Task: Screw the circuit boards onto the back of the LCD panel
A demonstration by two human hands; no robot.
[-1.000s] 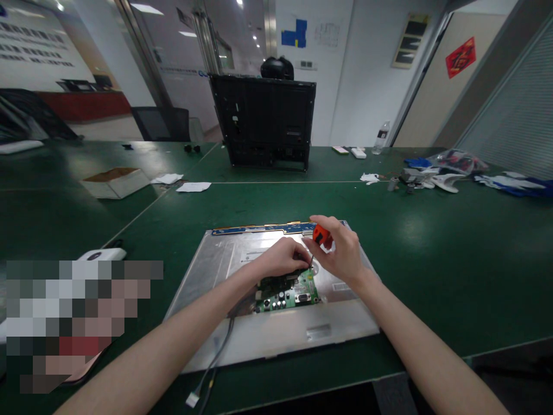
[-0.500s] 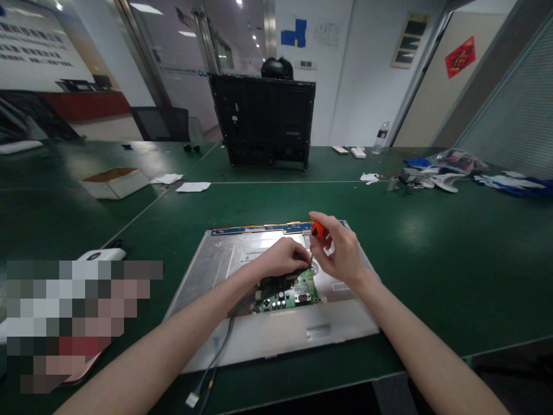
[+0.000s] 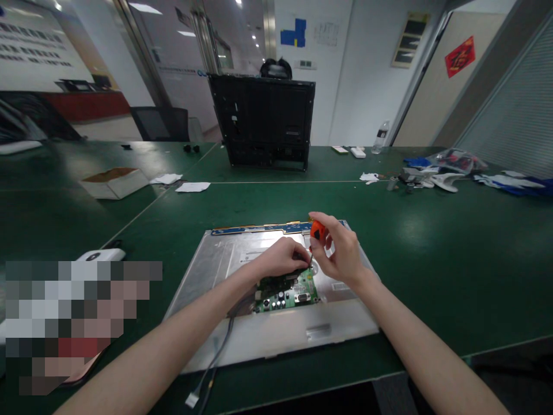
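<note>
A silver display panel (image 3: 276, 337) lies flat before me, with a green circuit board (image 3: 285, 298) on its back. My right hand (image 3: 339, 248) grips a screwdriver by its orange-and-black handle (image 3: 317, 230). The thin shaft points down at the board's upper right corner. My left hand (image 3: 283, 256) is closed over the board, fingertips pinched beside the screwdriver's tip; what they hold is hidden. A blue circuit strip (image 3: 254, 229) runs along the panel's far edge. Dark cables (image 3: 222, 346) with a white connector (image 3: 192, 399) trail off the near left edge.
Upright at the back stands a black monitor housing (image 3: 268, 121). An open carton (image 3: 114, 183) and papers (image 3: 193, 187) lie at the left. Further right are a plastic bottle (image 3: 381, 138), gloves (image 3: 514, 181) and small loose parts (image 3: 410, 177). A pixelated patch covers the near left.
</note>
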